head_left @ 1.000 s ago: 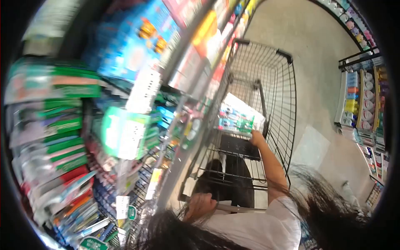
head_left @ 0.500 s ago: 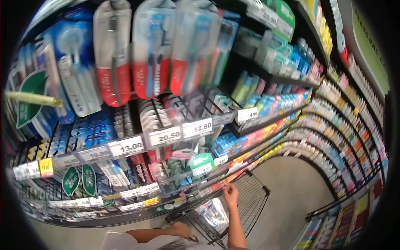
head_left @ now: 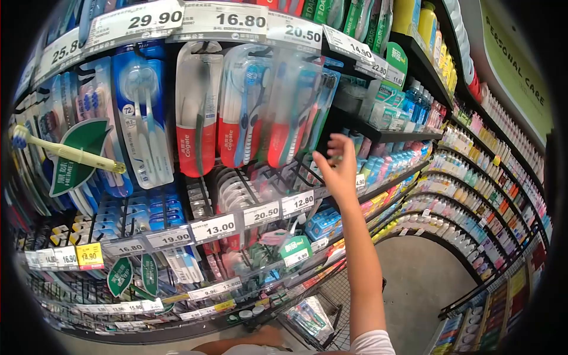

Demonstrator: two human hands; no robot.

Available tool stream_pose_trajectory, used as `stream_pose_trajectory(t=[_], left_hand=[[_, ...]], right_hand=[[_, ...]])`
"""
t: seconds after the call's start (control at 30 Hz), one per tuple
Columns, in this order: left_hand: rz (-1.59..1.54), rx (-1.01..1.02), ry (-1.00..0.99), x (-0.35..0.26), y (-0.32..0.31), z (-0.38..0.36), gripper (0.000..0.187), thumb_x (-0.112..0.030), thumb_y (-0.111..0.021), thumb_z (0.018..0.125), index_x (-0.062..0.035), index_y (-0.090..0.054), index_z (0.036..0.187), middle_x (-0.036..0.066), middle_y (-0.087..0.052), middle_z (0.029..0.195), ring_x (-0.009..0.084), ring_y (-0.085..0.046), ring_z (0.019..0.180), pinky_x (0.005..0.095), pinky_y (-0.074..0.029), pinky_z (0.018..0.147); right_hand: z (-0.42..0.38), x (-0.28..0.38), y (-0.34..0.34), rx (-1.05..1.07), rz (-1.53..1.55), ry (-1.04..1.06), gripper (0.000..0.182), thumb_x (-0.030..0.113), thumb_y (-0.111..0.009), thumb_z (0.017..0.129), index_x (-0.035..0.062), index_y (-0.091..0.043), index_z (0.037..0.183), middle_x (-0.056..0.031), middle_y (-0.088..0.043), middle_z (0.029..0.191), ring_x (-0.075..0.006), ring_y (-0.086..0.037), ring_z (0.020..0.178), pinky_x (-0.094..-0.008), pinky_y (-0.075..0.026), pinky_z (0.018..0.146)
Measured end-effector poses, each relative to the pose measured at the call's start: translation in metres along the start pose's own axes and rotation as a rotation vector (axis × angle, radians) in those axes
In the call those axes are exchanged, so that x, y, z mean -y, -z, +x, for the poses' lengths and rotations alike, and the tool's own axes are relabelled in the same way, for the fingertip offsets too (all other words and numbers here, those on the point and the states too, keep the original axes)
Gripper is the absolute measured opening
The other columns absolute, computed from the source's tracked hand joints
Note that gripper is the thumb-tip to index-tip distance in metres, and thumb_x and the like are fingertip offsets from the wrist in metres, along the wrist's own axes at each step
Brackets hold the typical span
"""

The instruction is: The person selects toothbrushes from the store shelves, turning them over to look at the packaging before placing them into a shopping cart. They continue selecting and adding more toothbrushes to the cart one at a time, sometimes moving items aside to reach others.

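Note:
My right hand (head_left: 338, 168) is raised before the shelves with its fingers apart, holding nothing. It is nearest to the hanging toothbrush packs, just right of a red-and-clear pack (head_left: 287, 109). Further left hang another such pack (head_left: 241, 112), a Colgate pack (head_left: 197, 112) and a blue-and-white pack (head_left: 144, 121). A yellow display toothbrush (head_left: 71, 151) sticks out at the far left. My left hand (head_left: 267, 336) is low near the cart, dim and small; its fingers cannot be made out.
A wire shopping cart (head_left: 340, 305) stands below, with a clear pack (head_left: 309, 319) in it. Price rails (head_left: 220, 228) run along the shelf front. Mouthwash bottles (head_left: 412, 97) stand on a shelf to the right. Curved shelves (head_left: 473, 177) of bottles line the far right, beside grey floor (head_left: 414, 272).
My right hand has risen from above the cart to the hanging packs, and its fingers have spread. The view has shifted, so the upper price rail now shows. My left hand stays low.

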State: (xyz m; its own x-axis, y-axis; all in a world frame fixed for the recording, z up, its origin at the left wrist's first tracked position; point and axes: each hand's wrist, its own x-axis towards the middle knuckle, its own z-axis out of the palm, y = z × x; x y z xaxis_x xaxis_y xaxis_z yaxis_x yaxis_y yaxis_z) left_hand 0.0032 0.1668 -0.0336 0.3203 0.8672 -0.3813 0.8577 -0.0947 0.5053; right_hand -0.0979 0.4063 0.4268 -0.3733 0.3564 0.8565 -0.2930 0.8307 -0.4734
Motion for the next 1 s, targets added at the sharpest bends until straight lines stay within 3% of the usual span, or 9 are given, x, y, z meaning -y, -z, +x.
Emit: stream_pose_trajectory(t=[0.07,0.23,0.37,0.47,0.63,0.73,0.77,0.87,1.0], left_hand=[[-0.078,-0.055,0.170,0.003,-0.022,0.014,0.032,-0.029,-0.046,0.079,-0.0067,-0.069,0.081,0.015,-0.067,0.085,0.0300,-0.065,0.078,0.0471,-0.049,0.056],[0.004,-0.178,-0.156,0.017,-0.027,0.009,0.033,-0.031,-0.047,0.079,-0.0061,-0.069,0.082,0.014,-0.067,0.084,0.0296,-0.065,0.077,0.0464,-0.049,0.056],[-0.130,-0.075,0.024,0.015,-0.028,0.015,0.035,-0.033,-0.047,0.078,-0.0058,-0.069,0.080,0.014,-0.067,0.085,0.0300,-0.065,0.077,0.0476,-0.049,0.056],[-0.130,-0.089,0.100,0.004,-0.023,0.009,0.037,-0.034,-0.046,0.079,-0.0051,-0.069,0.080,0.015,-0.067,0.085,0.0314,-0.065,0.078,0.0479,-0.049,0.060],[-0.125,0.031,0.179,-0.024,0.029,-0.015,0.039,-0.036,-0.045,0.081,-0.0041,-0.069,0.080,0.016,-0.067,0.086,0.0337,-0.065,0.079,0.0480,-0.050,0.065],[-0.068,0.055,0.164,-0.031,0.037,-0.018,0.039,-0.035,-0.045,0.081,-0.0043,-0.068,0.082,0.017,-0.067,0.085,0.0337,-0.065,0.079,0.0478,-0.050,0.065],[-0.039,0.036,0.154,-0.032,0.035,-0.019,0.039,-0.035,-0.045,0.081,-0.0044,-0.068,0.083,0.017,-0.067,0.085,0.0335,-0.065,0.078,0.0477,-0.050,0.065],[-0.027,0.067,0.169,-0.035,0.042,-0.022,0.037,-0.034,-0.046,0.080,-0.0050,-0.068,0.082,0.017,-0.067,0.082,0.0329,-0.065,0.076,0.0473,-0.050,0.065],[-0.061,-0.153,0.135,-0.027,0.017,-0.020,0.046,-0.038,-0.044,0.086,0.0014,-0.065,0.073,0.019,-0.063,0.068,0.0342,-0.063,0.066,0.0492,-0.050,0.059]], right_hand=[[0.023,-0.012,-0.015,-0.106,-0.124,-0.032,0.063,0.020,-0.076,0.068,0.0026,-0.043,0.120,-0.0107,-0.051,0.098,-0.0212,-0.051,0.086,-0.0315,-0.046,0.073],[0.056,-0.049,-0.039,0.018,-0.030,-0.275,0.096,0.024,-0.083,0.058,-0.0009,-0.027,0.131,-0.0151,-0.054,0.100,-0.0225,-0.057,0.088,-0.0326,-0.048,0.074],[0.046,-0.054,-0.041,-0.038,-0.044,-0.270,0.080,0.018,-0.081,0.060,-0.0002,-0.036,0.124,-0.0094,-0.057,0.087,-0.0166,-0.058,0.077,-0.0283,-0.047,0.068],[0.045,-0.052,-0.022,0.109,0.152,-0.257,0.072,0.018,-0.081,0.059,0.0002,-0.040,0.116,-0.0128,-0.061,0.094,-0.0227,-0.061,0.084,-0.0328,-0.048,0.076],[0.019,-0.001,0.021,0.022,0.553,-0.394,0.047,0.000,-0.073,0.071,0.0024,-0.044,0.109,-0.0042,-0.059,0.086,-0.0097,-0.053,0.069,-0.0226,-0.041,0.061],[0.011,0.005,0.035,-0.012,0.606,-0.390,0.047,-0.001,-0.071,0.072,0.0027,-0.043,0.110,-0.0042,-0.059,0.086,-0.0100,-0.054,0.069,-0.0226,-0.041,0.061],[0.010,0.002,0.043,0.023,0.628,-0.400,0.052,0.002,-0.074,0.070,0.0030,-0.042,0.110,-0.0078,-0.060,0.095,-0.0145,-0.059,0.083,-0.0261,-0.046,0.070],[-0.003,0.017,0.054,-0.030,0.644,-0.375,0.049,-0.001,-0.070,0.073,0.0032,-0.043,0.113,-0.0047,-0.059,0.091,-0.0108,-0.055,0.077,-0.0234,-0.042,0.064],[-0.054,0.012,0.079,-0.029,0.587,-0.423,0.057,0.000,-0.072,0.069,0.0036,-0.042,0.117,-0.0058,-0.058,0.099,-0.0119,-0.054,0.088,-0.0239,-0.043,0.074]])
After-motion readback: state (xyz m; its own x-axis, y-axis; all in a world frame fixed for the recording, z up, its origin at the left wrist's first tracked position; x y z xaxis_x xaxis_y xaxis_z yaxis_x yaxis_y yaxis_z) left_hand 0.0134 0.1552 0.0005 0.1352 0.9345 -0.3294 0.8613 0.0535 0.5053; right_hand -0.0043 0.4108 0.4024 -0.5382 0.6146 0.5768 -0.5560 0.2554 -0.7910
